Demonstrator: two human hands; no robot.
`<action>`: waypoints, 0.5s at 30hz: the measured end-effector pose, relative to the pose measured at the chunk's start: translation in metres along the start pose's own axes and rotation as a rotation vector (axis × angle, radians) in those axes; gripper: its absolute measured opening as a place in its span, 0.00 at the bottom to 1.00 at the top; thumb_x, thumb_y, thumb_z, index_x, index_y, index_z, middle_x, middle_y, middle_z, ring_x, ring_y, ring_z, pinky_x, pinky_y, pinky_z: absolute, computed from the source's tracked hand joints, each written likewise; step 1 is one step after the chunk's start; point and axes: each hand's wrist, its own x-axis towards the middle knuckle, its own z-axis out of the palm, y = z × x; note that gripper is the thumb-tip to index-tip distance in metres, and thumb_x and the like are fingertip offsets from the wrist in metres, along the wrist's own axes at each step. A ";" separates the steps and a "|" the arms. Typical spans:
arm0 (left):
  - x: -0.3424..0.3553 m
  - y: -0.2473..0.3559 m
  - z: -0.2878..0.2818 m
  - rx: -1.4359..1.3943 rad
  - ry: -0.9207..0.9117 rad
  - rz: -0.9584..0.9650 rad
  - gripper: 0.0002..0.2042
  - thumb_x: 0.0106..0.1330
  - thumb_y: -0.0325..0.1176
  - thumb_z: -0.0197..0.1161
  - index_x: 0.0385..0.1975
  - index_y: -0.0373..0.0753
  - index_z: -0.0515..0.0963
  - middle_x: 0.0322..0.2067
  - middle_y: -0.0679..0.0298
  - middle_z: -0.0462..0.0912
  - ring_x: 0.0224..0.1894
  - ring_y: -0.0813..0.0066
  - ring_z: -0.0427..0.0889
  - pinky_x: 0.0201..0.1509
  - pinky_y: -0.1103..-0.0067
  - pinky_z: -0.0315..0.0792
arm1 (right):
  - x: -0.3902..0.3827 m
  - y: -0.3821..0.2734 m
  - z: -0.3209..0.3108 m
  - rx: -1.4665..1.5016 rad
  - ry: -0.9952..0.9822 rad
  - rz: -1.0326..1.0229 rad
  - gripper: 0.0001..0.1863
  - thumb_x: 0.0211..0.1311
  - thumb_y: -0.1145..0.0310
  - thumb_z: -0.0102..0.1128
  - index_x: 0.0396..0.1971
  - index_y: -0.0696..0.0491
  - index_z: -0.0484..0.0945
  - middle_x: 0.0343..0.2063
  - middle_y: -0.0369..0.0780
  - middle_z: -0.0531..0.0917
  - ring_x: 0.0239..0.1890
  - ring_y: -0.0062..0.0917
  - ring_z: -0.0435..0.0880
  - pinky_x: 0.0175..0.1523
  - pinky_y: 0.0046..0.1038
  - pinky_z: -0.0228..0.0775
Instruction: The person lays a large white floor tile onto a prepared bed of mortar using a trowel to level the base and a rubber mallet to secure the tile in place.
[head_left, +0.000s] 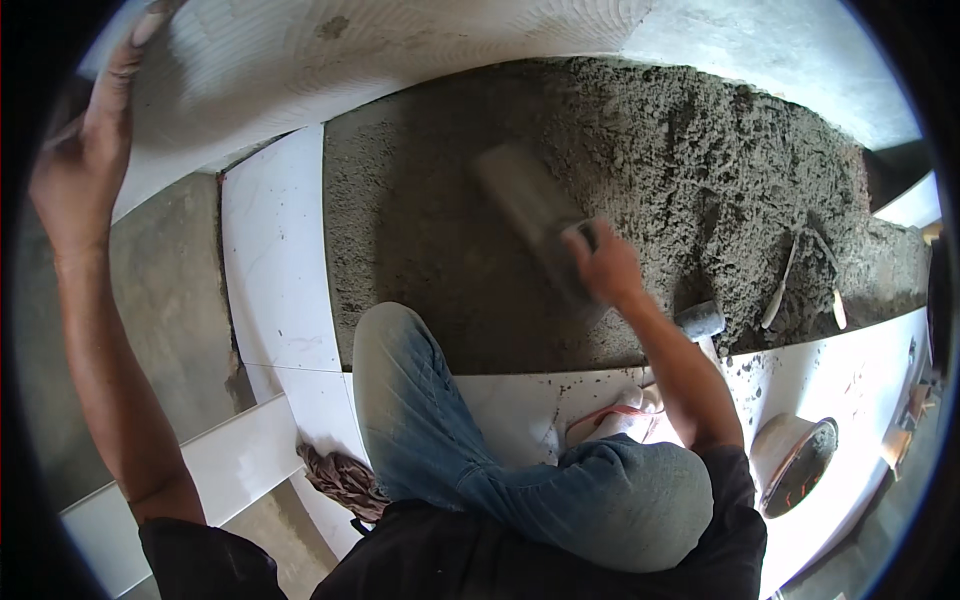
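My right hand is wrapped round the handle of a long rectangular plastering trowel, blurred by motion. Its blade lies over grey mortar, smooth and dark to the left of it and rough and lumpy to the right. At the upper left, my left hand is raised beside the pale wall, one finger stretched upward along it; the other fingers are partly hidden. It appears to rest against the wall, with no tool visible in it.
Two small trowels with pale handles lie on the rough mortar. A mallet rests by the near mortar edge. White tiles border the bed. A bucket stands at lower right, and a crumpled brown cloth lies left of my knee.
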 end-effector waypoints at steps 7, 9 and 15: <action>0.001 -0.004 -0.004 -0.393 -0.072 -0.050 0.24 0.75 0.36 0.39 0.67 0.32 0.51 0.68 0.58 0.55 0.69 0.75 0.55 0.72 0.79 0.48 | -0.030 -0.033 0.074 -0.145 -0.255 -0.209 0.26 0.63 0.43 0.51 0.41 0.55 0.70 0.25 0.57 0.80 0.34 0.54 0.81 0.40 0.48 0.73; -0.002 -0.007 -0.011 -0.580 -0.101 -0.071 0.24 0.75 0.36 0.39 0.67 0.32 0.51 0.67 0.58 0.55 0.69 0.75 0.55 0.72 0.80 0.49 | -0.007 -0.025 0.064 -0.062 -0.076 -0.100 0.25 0.63 0.44 0.51 0.40 0.54 0.70 0.23 0.56 0.80 0.32 0.54 0.81 0.37 0.49 0.73; -0.003 -0.015 -0.024 -1.081 -0.210 -0.128 0.23 0.75 0.34 0.41 0.66 0.32 0.53 0.67 0.58 0.57 0.68 0.76 0.57 0.71 0.80 0.50 | -0.008 -0.044 0.054 0.052 -0.088 -0.094 0.25 0.62 0.45 0.54 0.41 0.55 0.70 0.27 0.58 0.80 0.35 0.56 0.80 0.41 0.50 0.72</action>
